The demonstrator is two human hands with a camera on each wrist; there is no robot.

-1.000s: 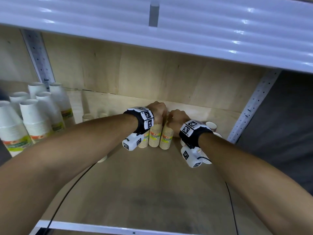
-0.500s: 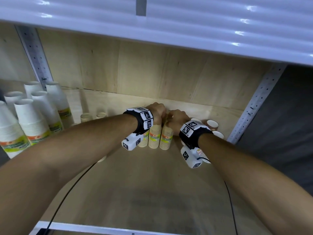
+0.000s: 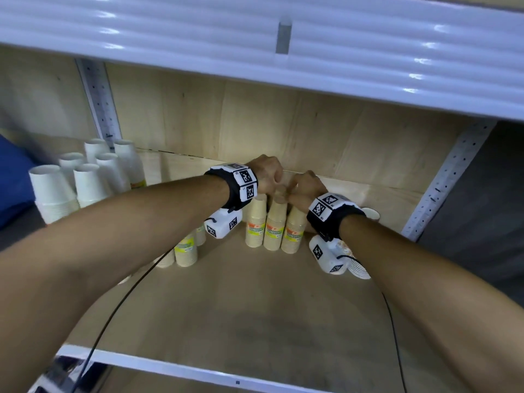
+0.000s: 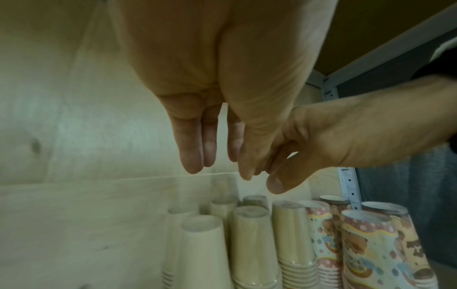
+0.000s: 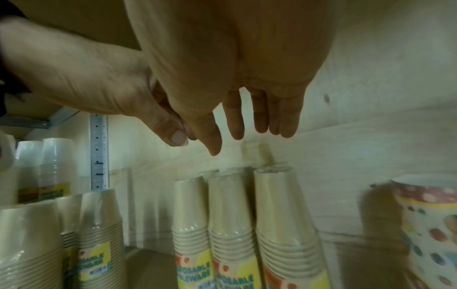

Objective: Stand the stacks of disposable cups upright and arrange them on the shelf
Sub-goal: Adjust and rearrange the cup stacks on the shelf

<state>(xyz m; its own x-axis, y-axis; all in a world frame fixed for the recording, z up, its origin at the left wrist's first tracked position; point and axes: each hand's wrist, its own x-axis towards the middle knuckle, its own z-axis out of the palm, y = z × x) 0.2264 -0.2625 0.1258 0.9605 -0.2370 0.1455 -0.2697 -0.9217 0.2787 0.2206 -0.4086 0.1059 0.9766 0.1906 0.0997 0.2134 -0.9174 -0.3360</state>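
Left hand (image 3: 269,177) and right hand (image 3: 304,187) hover side by side, fingers straight, pointing down and holding nothing, just above three upright tan paper cup stacks (image 3: 273,222) with ribbed rims, on the wooden shelf (image 3: 255,321).

A pale wooden back panel (image 3: 255,123) closes the bay behind the board. Perforated grey metal uprights stand at its left (image 3: 97,97) and right (image 3: 450,177) rear corners. Overhead runs a glossy white ribbed shelf (image 3: 198,32) catching glints of light; a dark grey wall (image 3: 487,194) lies beyond the right upright.
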